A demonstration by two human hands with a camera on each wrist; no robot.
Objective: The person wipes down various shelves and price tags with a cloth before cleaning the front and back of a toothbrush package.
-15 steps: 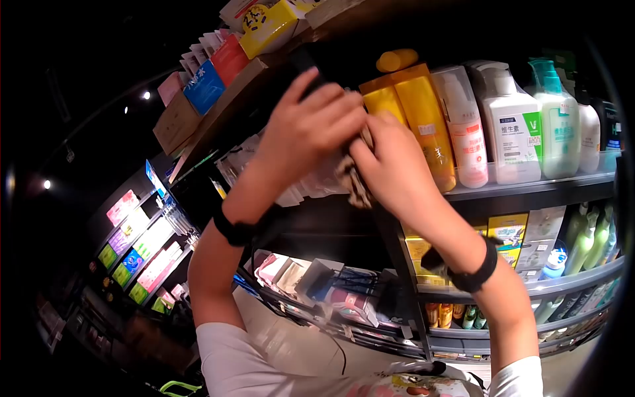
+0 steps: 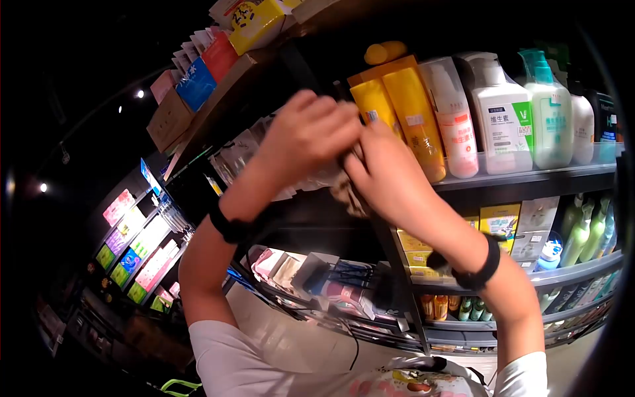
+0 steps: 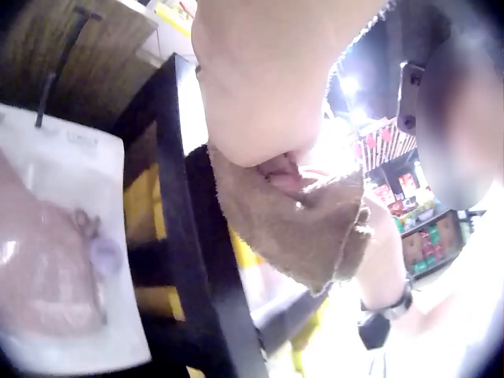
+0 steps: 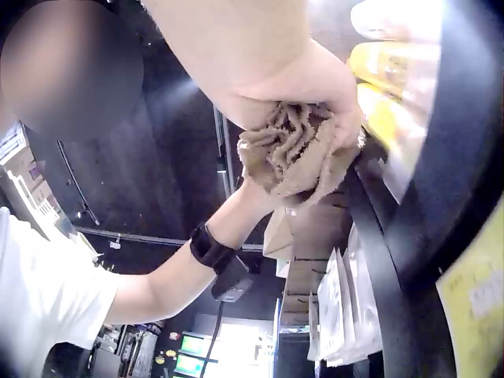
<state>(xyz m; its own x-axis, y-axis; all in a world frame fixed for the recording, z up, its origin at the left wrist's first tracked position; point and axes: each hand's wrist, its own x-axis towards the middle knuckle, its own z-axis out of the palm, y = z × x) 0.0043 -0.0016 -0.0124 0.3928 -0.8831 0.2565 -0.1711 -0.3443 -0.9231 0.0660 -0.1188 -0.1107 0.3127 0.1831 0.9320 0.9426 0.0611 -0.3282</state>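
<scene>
A brown cloth (image 2: pixel 348 195) is bunched between my two hands, in front of the shelf post beside the yellow bottles. My right hand (image 2: pixel 391 159) grips it, and in the right wrist view folds of the cloth (image 4: pixel 295 153) bulge out of the fist. My left hand (image 2: pixel 307 135) lies against the right one with its fingers curled. In the left wrist view the cloth (image 3: pixel 287 224) hangs from under the left hand (image 3: pixel 256 87), its edge frayed. The head view hides most of the cloth behind the hands.
Right of the hands, yellow bottles (image 2: pixel 413 119), a white pump bottle (image 2: pixel 503 119) and a teal-topped pump bottle (image 2: pixel 551 122) stand on a shelf (image 2: pixel 529 177). Clear packets (image 2: pixel 241 155) hang behind the left forearm. Boxes (image 2: pixel 195 83) line a wooden ledge (image 2: pixel 218 99) above.
The left hand's raised finger has come down and curled in with the others. Both hands stay together on the cloth, and the head view has shifted slightly.
</scene>
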